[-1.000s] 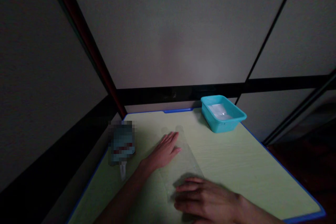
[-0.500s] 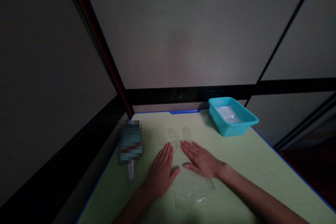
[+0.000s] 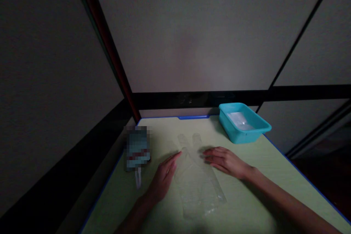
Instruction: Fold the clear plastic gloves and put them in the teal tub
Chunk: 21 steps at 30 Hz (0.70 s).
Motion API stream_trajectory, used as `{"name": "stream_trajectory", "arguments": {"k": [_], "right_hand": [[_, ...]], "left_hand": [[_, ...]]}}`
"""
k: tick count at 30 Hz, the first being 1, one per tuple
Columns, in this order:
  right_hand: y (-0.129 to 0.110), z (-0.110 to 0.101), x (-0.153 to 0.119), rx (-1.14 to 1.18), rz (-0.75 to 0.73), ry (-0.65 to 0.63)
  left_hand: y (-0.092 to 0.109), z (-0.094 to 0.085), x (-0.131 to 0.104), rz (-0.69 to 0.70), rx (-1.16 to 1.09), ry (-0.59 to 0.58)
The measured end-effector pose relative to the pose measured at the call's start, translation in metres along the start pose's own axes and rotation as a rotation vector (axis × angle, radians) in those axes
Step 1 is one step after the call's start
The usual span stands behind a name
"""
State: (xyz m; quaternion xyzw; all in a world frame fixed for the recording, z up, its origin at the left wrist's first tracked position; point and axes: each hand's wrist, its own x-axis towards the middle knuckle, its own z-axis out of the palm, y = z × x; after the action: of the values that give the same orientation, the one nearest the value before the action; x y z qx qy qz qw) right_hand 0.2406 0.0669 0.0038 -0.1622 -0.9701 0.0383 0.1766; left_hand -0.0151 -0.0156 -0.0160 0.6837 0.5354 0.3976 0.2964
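A clear disposable plastic glove [image 3: 199, 186] lies spread on the table, two of its fingers pointing away from me and its wide cuff toward me. My left hand [image 3: 163, 177] is at the glove's left side, turned on edge, with its fingers stretched out and its tips by the glove's finger part. On the other side, my right hand [image 3: 226, 161] has its fingers extended and slightly bent, the tips at the glove's right edge. Neither hand grips anything that I can see. Whether the fingertips press on the film is hard to tell.
A turquoise plastic basin [image 3: 244, 137] with a white, glossy item [image 3: 239, 120] inside stands at the back right. At the left lies a pixelated item [image 3: 138, 148] with a pale strap [image 3: 138, 178]. The pale green table [image 3: 263, 175] has a blue edge and meets wall panels behind.
My hands have moved apart from the middle of the glove toward its two sides, the left one turning onto its edge. More of the glove shows now.
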Motion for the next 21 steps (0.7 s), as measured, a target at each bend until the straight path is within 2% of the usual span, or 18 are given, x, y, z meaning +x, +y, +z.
{"name": "stream_trajectory", "arguments": {"k": [4, 8, 17, 21], "right_hand": [[0.009, -0.006, -0.02, -0.222, -0.241, 0.013], [0.005, -0.002, -0.025, -0.266, -0.361, -0.024], [0.008, 0.003, -0.006, -0.224, -0.601, -0.021], [0.01, 0.006, -0.003, -0.203, -0.622, -0.027]], "left_hand": [[0.001, 0.004, 0.003, -0.131, -0.235, 0.029], [-0.003, 0.007, 0.006, -0.194, -0.361, 0.038], [-0.005, 0.007, 0.009, -0.21, -0.398, 0.046], [-0.005, 0.007, 0.009, -0.21, -0.405, 0.041]]}}
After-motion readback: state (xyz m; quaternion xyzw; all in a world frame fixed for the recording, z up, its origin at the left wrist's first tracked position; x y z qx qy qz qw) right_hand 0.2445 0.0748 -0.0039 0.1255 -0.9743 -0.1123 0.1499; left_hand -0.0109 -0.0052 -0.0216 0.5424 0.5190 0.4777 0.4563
